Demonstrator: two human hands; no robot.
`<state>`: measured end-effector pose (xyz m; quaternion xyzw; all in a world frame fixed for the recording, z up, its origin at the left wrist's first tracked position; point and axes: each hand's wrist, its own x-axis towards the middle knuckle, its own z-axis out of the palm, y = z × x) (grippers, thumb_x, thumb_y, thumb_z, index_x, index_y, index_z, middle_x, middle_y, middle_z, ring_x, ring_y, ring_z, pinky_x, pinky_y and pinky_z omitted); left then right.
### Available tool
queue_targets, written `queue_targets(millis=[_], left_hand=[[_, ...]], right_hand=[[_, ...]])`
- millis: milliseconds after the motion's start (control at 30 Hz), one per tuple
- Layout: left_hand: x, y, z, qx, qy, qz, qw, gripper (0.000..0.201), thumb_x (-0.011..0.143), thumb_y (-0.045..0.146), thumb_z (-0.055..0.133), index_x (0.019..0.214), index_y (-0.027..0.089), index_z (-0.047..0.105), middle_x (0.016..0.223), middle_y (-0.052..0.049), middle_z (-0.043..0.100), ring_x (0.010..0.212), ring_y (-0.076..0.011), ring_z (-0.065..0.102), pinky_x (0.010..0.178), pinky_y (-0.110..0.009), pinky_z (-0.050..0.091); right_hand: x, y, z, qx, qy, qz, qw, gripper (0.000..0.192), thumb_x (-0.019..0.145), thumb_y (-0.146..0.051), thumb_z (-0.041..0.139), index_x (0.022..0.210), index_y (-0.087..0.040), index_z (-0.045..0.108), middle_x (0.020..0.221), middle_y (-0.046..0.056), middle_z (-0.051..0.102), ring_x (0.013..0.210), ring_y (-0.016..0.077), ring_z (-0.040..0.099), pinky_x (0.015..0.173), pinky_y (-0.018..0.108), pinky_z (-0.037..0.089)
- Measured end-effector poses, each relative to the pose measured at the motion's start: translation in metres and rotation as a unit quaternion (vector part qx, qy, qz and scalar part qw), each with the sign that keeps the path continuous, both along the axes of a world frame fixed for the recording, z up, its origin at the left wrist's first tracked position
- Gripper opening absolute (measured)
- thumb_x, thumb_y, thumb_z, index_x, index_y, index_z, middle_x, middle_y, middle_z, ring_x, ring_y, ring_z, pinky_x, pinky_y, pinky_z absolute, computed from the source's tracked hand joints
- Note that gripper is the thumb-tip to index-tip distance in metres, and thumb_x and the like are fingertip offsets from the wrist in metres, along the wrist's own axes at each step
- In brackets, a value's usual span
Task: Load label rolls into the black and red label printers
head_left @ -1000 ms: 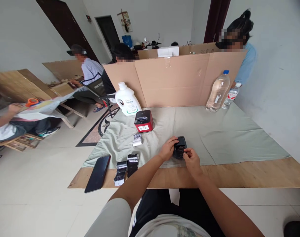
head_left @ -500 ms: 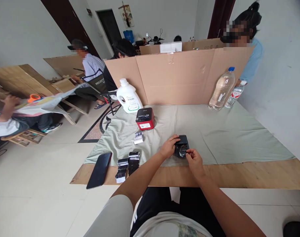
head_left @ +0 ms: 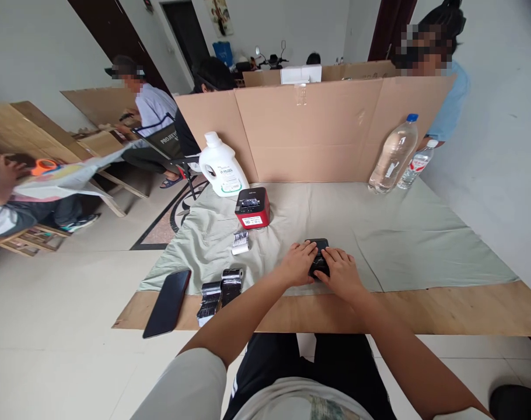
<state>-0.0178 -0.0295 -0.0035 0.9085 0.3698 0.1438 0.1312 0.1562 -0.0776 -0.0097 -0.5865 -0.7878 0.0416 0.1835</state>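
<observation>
A small black portable printer (head_left: 320, 262) lies on the cloth in front of me, near the table's front edge. My left hand (head_left: 299, 263) holds it from the left, with fingers over its top and the thumb at the near side. From the right, my right hand (head_left: 341, 269) grips it in the same way, fingers bent over the top. Between the hands only a dark strip of its casing shows; the rest is covered. To the left stand a red and black printer (head_left: 252, 208), a small paper roll (head_left: 240, 243) and two black-printed paper rolls (head_left: 232, 284).
A dark phone (head_left: 167, 303) lies at the table's left front corner. A white jug (head_left: 223, 166) stands at the back left, a large water bottle (head_left: 393, 154) and a smaller bottle (head_left: 418, 165) at the back right. Behind them rises a cardboard screen (head_left: 309, 134). Other people sit around.
My right hand has gone from pinching at the printer's near right edge to lying over its top. My left hand has closed further round it. The view has shifted slightly.
</observation>
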Motion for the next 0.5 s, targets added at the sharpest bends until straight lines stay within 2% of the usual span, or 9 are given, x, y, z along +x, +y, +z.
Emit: queue_targets(millis=[100,200,267,400,500], left_hand=[[0.005,-0.003,-0.005,0.007,0.005,0.011,1.0,0.078,0.06,0.033,0.074,0.131,0.014,0.048,0.142,-0.02,0.041,0.134,-0.0384,0.032,0.107,-0.048,0.026],[0.004,-0.01,-0.008,0.006,0.001,0.021,1.0,0.079,0.063,0.029,0.071,0.135,0.013,0.042,0.145,-0.019,0.037,0.137,-0.036,0.028,0.108,-0.049,0.025],[-0.001,-0.016,-0.014,0.002,-0.005,0.033,0.999,0.087,0.064,0.032,0.071,0.14,0.013,0.034,0.149,-0.019,0.031,0.139,-0.034,0.025,0.11,-0.05,0.022],[-0.014,-0.036,-0.036,0.006,-0.038,0.122,0.992,0.097,0.071,0.046,0.065,0.147,0.012,0.016,0.153,-0.021,0.016,0.142,-0.0315,0.014,0.111,-0.053,0.019],[-0.019,-0.051,-0.052,0.015,-0.004,0.169,0.985,0.082,0.082,0.048,0.053,0.146,0.012,0.019,0.152,-0.02,0.021,0.143,-0.031,0.012,0.111,-0.055,0.017]], right_hand=[[-0.007,-0.005,-0.008,0.01,-0.001,-0.013,1.0,0.058,0.087,-0.048,0.047,0.134,-0.013,0.047,0.137,0.017,0.048,0.123,0.0342,0.041,0.098,0.049,0.031],[-0.012,-0.009,-0.016,0.015,0.018,-0.037,0.999,0.061,0.085,-0.049,0.049,0.136,-0.015,0.044,0.138,0.017,0.047,0.123,0.0347,0.041,0.098,0.049,0.032],[-0.014,-0.01,-0.019,0.016,0.04,-0.061,0.997,0.066,0.081,-0.052,0.053,0.135,-0.015,0.044,0.139,0.017,0.044,0.122,0.0352,0.041,0.097,0.048,0.034],[-0.025,-0.007,-0.023,0.022,0.096,-0.132,0.986,0.082,0.073,-0.06,0.06,0.138,-0.015,0.037,0.142,0.023,0.034,0.121,0.0376,0.042,0.093,0.051,0.037],[-0.039,-0.004,-0.022,0.011,0.091,-0.15,0.984,0.088,0.069,-0.059,0.063,0.141,-0.019,0.032,0.142,0.024,0.03,0.118,0.0398,0.043,0.09,0.052,0.037]])
